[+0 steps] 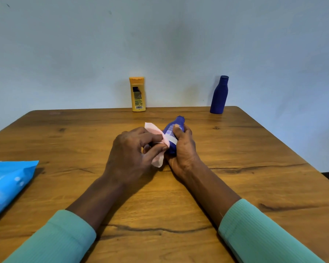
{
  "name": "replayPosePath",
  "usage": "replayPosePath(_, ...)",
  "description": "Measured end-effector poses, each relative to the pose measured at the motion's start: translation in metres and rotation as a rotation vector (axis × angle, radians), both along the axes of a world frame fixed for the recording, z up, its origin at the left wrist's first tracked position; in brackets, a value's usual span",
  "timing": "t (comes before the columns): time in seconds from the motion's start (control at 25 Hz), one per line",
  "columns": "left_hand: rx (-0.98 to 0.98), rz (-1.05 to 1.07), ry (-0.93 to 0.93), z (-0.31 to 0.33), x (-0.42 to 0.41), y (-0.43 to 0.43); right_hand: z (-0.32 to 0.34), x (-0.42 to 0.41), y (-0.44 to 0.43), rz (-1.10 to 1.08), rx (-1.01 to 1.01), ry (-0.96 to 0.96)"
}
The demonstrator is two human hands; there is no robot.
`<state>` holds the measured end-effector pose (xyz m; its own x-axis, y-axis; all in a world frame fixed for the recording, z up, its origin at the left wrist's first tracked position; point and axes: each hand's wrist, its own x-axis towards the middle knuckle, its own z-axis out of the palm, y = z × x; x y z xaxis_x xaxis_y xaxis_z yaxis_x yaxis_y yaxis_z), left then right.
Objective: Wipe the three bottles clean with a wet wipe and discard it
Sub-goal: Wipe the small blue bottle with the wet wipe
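Note:
My right hand grips a small blue bottle with a white label, tilted with its cap pointing away from me, just above the middle of the wooden table. My left hand pinches a pale pink wet wipe and holds it against the left side of that bottle. A yellow bottle with an orange cap stands upright at the table's far edge, near the middle. A taller dark blue bottle stands upright at the far right corner.
A light blue pack of wet wipes lies at the table's left edge, partly cut off by the frame. A pale blue wall rises right behind the far edge. Bare wood lies between my arms and the two standing bottles.

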<state>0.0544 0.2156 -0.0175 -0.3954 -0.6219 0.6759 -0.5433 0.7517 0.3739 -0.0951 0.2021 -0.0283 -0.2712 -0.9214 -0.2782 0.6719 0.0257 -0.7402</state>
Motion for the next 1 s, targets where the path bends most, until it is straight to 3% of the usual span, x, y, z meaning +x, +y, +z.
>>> replayPosePath(0.16, -0.092, -0.038, -0.082, 0.006, 0.009, -0.007, 0.003, 0.002, 0.004, 0.056, -0.007, 0.012)
replayPosePath(0.52, 0.623, -0.058, 0.317, -0.007, -0.001, -0.007, -0.004, 0.000, 0.002, 0.016, -0.046, -0.170)
replayPosePath(0.64, 0.724, -0.123, 0.275, -0.008, -0.008, -0.001, -0.009, 0.002, -0.003, 0.039, -0.034, -0.181)
replayPosePath(0.88, 0.901, -0.048, 0.731, -0.002, -0.006, -0.006, -0.011, 0.003, -0.003, 0.081, -0.043, -0.262)
replayPosePath(1.0, 0.848, -0.015, 0.712, -0.005, -0.008, -0.006, -0.011, 0.003, -0.002, 0.067, -0.058, -0.291)
